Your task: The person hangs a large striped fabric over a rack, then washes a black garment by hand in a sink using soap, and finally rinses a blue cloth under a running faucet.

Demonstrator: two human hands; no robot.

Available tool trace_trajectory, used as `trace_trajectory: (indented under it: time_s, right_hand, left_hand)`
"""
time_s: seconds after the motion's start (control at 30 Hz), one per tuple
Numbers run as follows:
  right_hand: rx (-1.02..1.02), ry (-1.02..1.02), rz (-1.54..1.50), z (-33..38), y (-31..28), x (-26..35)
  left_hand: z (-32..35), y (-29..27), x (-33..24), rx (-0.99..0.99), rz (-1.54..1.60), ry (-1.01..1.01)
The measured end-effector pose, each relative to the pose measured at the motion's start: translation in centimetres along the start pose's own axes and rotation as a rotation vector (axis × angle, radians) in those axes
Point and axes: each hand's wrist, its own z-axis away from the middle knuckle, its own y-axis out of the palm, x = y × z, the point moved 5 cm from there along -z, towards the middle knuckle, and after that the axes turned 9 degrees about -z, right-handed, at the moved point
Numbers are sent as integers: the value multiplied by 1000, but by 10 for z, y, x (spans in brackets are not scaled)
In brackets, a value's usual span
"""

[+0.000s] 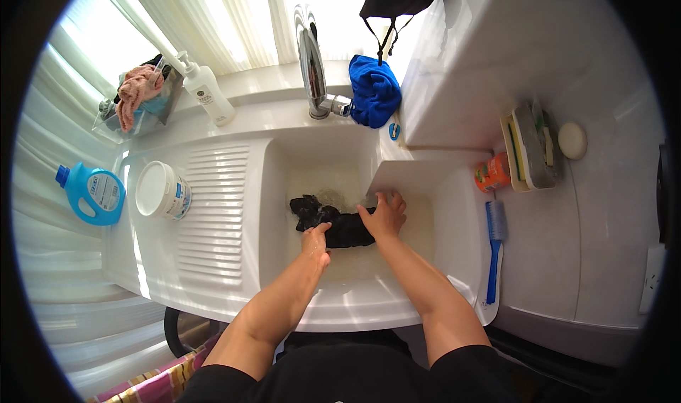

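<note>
A wet, dark black cloth (349, 231) lies stretched sideways in the white sink basin (274, 211), bunched at its left end. My left hand (316, 243) grips it near the middle, thumb on top, with some fingers hidden beneath. At the cloth's right end, my right hand (385, 216) has its thumb over the fabric and its fingers curled around the far side. Shallow, cloudy water (383, 267) surrounds the cloth. Just behind my right hand is a white panel (411, 178) across the basin's right part.
A chrome faucet (312, 69) rises behind the basin, with a blue cloth (374, 91) beside it. Left are a ribbed washboard (213, 215), white tub (163, 190), blue detergent bottle (99, 194) and pump bottle (206, 91). A blue brush (494, 250) lies at right.
</note>
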Motion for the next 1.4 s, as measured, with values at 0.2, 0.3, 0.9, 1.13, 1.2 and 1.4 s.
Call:
trace_trajectory:
  time_s: [0.2,0.3,0.9,1.13,1.2,1.4]
  right_hand:
    - [438,318,-493,26,63,-22]
    - [275,-161,-522,65,41,46]
    - [-261,-187,-550,50,38,48]
    - [-120,-313,-539,39,21,51]
    - [-176,-337,-248,9,11,21]
    - [307,239,41,19,9,-9]
  left_hand:
    - [31,29,14,324,74,-413]
    - [-34,18,16,947,278,-123]
    - [-8,19,-11,512,362,-12]
    - [21,25,-20,413,350,0]
    - [0,19,-12,383,243,123]
    - [-11,2,19,70,-139,-304]
